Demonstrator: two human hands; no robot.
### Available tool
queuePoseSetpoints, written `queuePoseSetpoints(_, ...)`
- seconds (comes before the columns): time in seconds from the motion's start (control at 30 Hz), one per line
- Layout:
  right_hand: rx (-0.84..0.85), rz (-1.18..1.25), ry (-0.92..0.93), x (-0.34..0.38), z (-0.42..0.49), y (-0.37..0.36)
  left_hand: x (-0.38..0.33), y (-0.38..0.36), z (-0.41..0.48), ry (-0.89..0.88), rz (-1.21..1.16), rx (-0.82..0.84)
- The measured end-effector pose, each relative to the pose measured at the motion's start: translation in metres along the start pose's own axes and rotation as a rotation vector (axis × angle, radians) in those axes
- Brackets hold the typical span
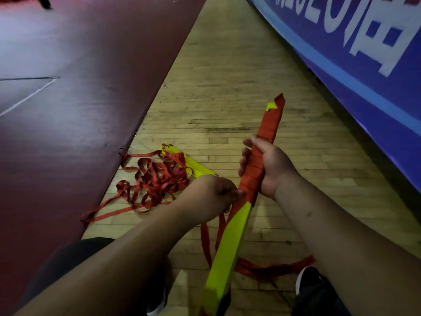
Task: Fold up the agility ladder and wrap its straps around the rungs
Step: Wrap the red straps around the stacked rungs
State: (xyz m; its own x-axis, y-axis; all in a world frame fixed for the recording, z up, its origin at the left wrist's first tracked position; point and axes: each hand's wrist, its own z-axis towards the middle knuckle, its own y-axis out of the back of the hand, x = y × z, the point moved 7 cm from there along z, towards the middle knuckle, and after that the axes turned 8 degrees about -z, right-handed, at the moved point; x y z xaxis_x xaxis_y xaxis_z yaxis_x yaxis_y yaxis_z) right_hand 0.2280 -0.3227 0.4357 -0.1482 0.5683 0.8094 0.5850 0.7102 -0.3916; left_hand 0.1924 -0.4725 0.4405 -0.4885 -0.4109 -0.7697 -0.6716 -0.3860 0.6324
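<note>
Rung bundle [230,245] is held tilted, far end up. Its upper half is covered in red wrap [270,124]; the lower half is bare yellow.

Right hand [271,167] has its fingers curled round the wrapped middle of the bundle. Left hand [211,197] is at the wrap's lower edge, fingers bunched, and looks to be pinching the strap there. Its fingertips are mostly hidden, so I can't confirm exact contact.

Strap tail [206,242] hangs below the bundle and trails on the floor [227,76] toward the shoe [312,279]. Left of the bundle there's a loose tangle [157,179] over a second rung stack [198,169], beside the mat [79,87]. Banner [364,65] is on the bundle's right.

Risks, my read:
- If the pinch slackens, the last turns loosen and the wrap creeps up the bundle.
- Tail near the shoe could get stepped on and snag mid-turn, yanking the bundle.
- If the tail feeds from the tangle, it could knot and stall the wrap, or drag the second stack along.
- The bare lower half has nothing binding it. Rungs could fan out if the right-hand grip shifts.
</note>
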Motion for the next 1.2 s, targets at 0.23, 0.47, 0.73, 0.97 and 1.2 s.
queuePoseSetpoints(0.23,-0.207,-0.068,-0.027,-0.029,0.022,0.017,0.009,-0.020,0.003,0.072,0.404,0.114)
queuePoseSetpoints(0.47,-0.233,-0.139,0.065,-0.030,0.022,0.013,0.010,-0.032,0.006,0.108,0.413,0.140)
queuePoseSetpoints(0.73,0.117,0.078,0.126,0.008,-0.014,-0.012,-0.011,-0.010,-0.010,-0.009,-0.368,0.372)
queuePoseSetpoints(0.97,0.422,0.224,0.072,0.021,-0.039,-0.033,-0.026,-0.015,-0.016,-0.120,-0.650,0.509)
queuePoseSetpoints(1.2,0.308,0.150,0.084,0.019,-0.032,-0.021,-0.018,-0.018,-0.013,-0.075,-0.491,0.457)
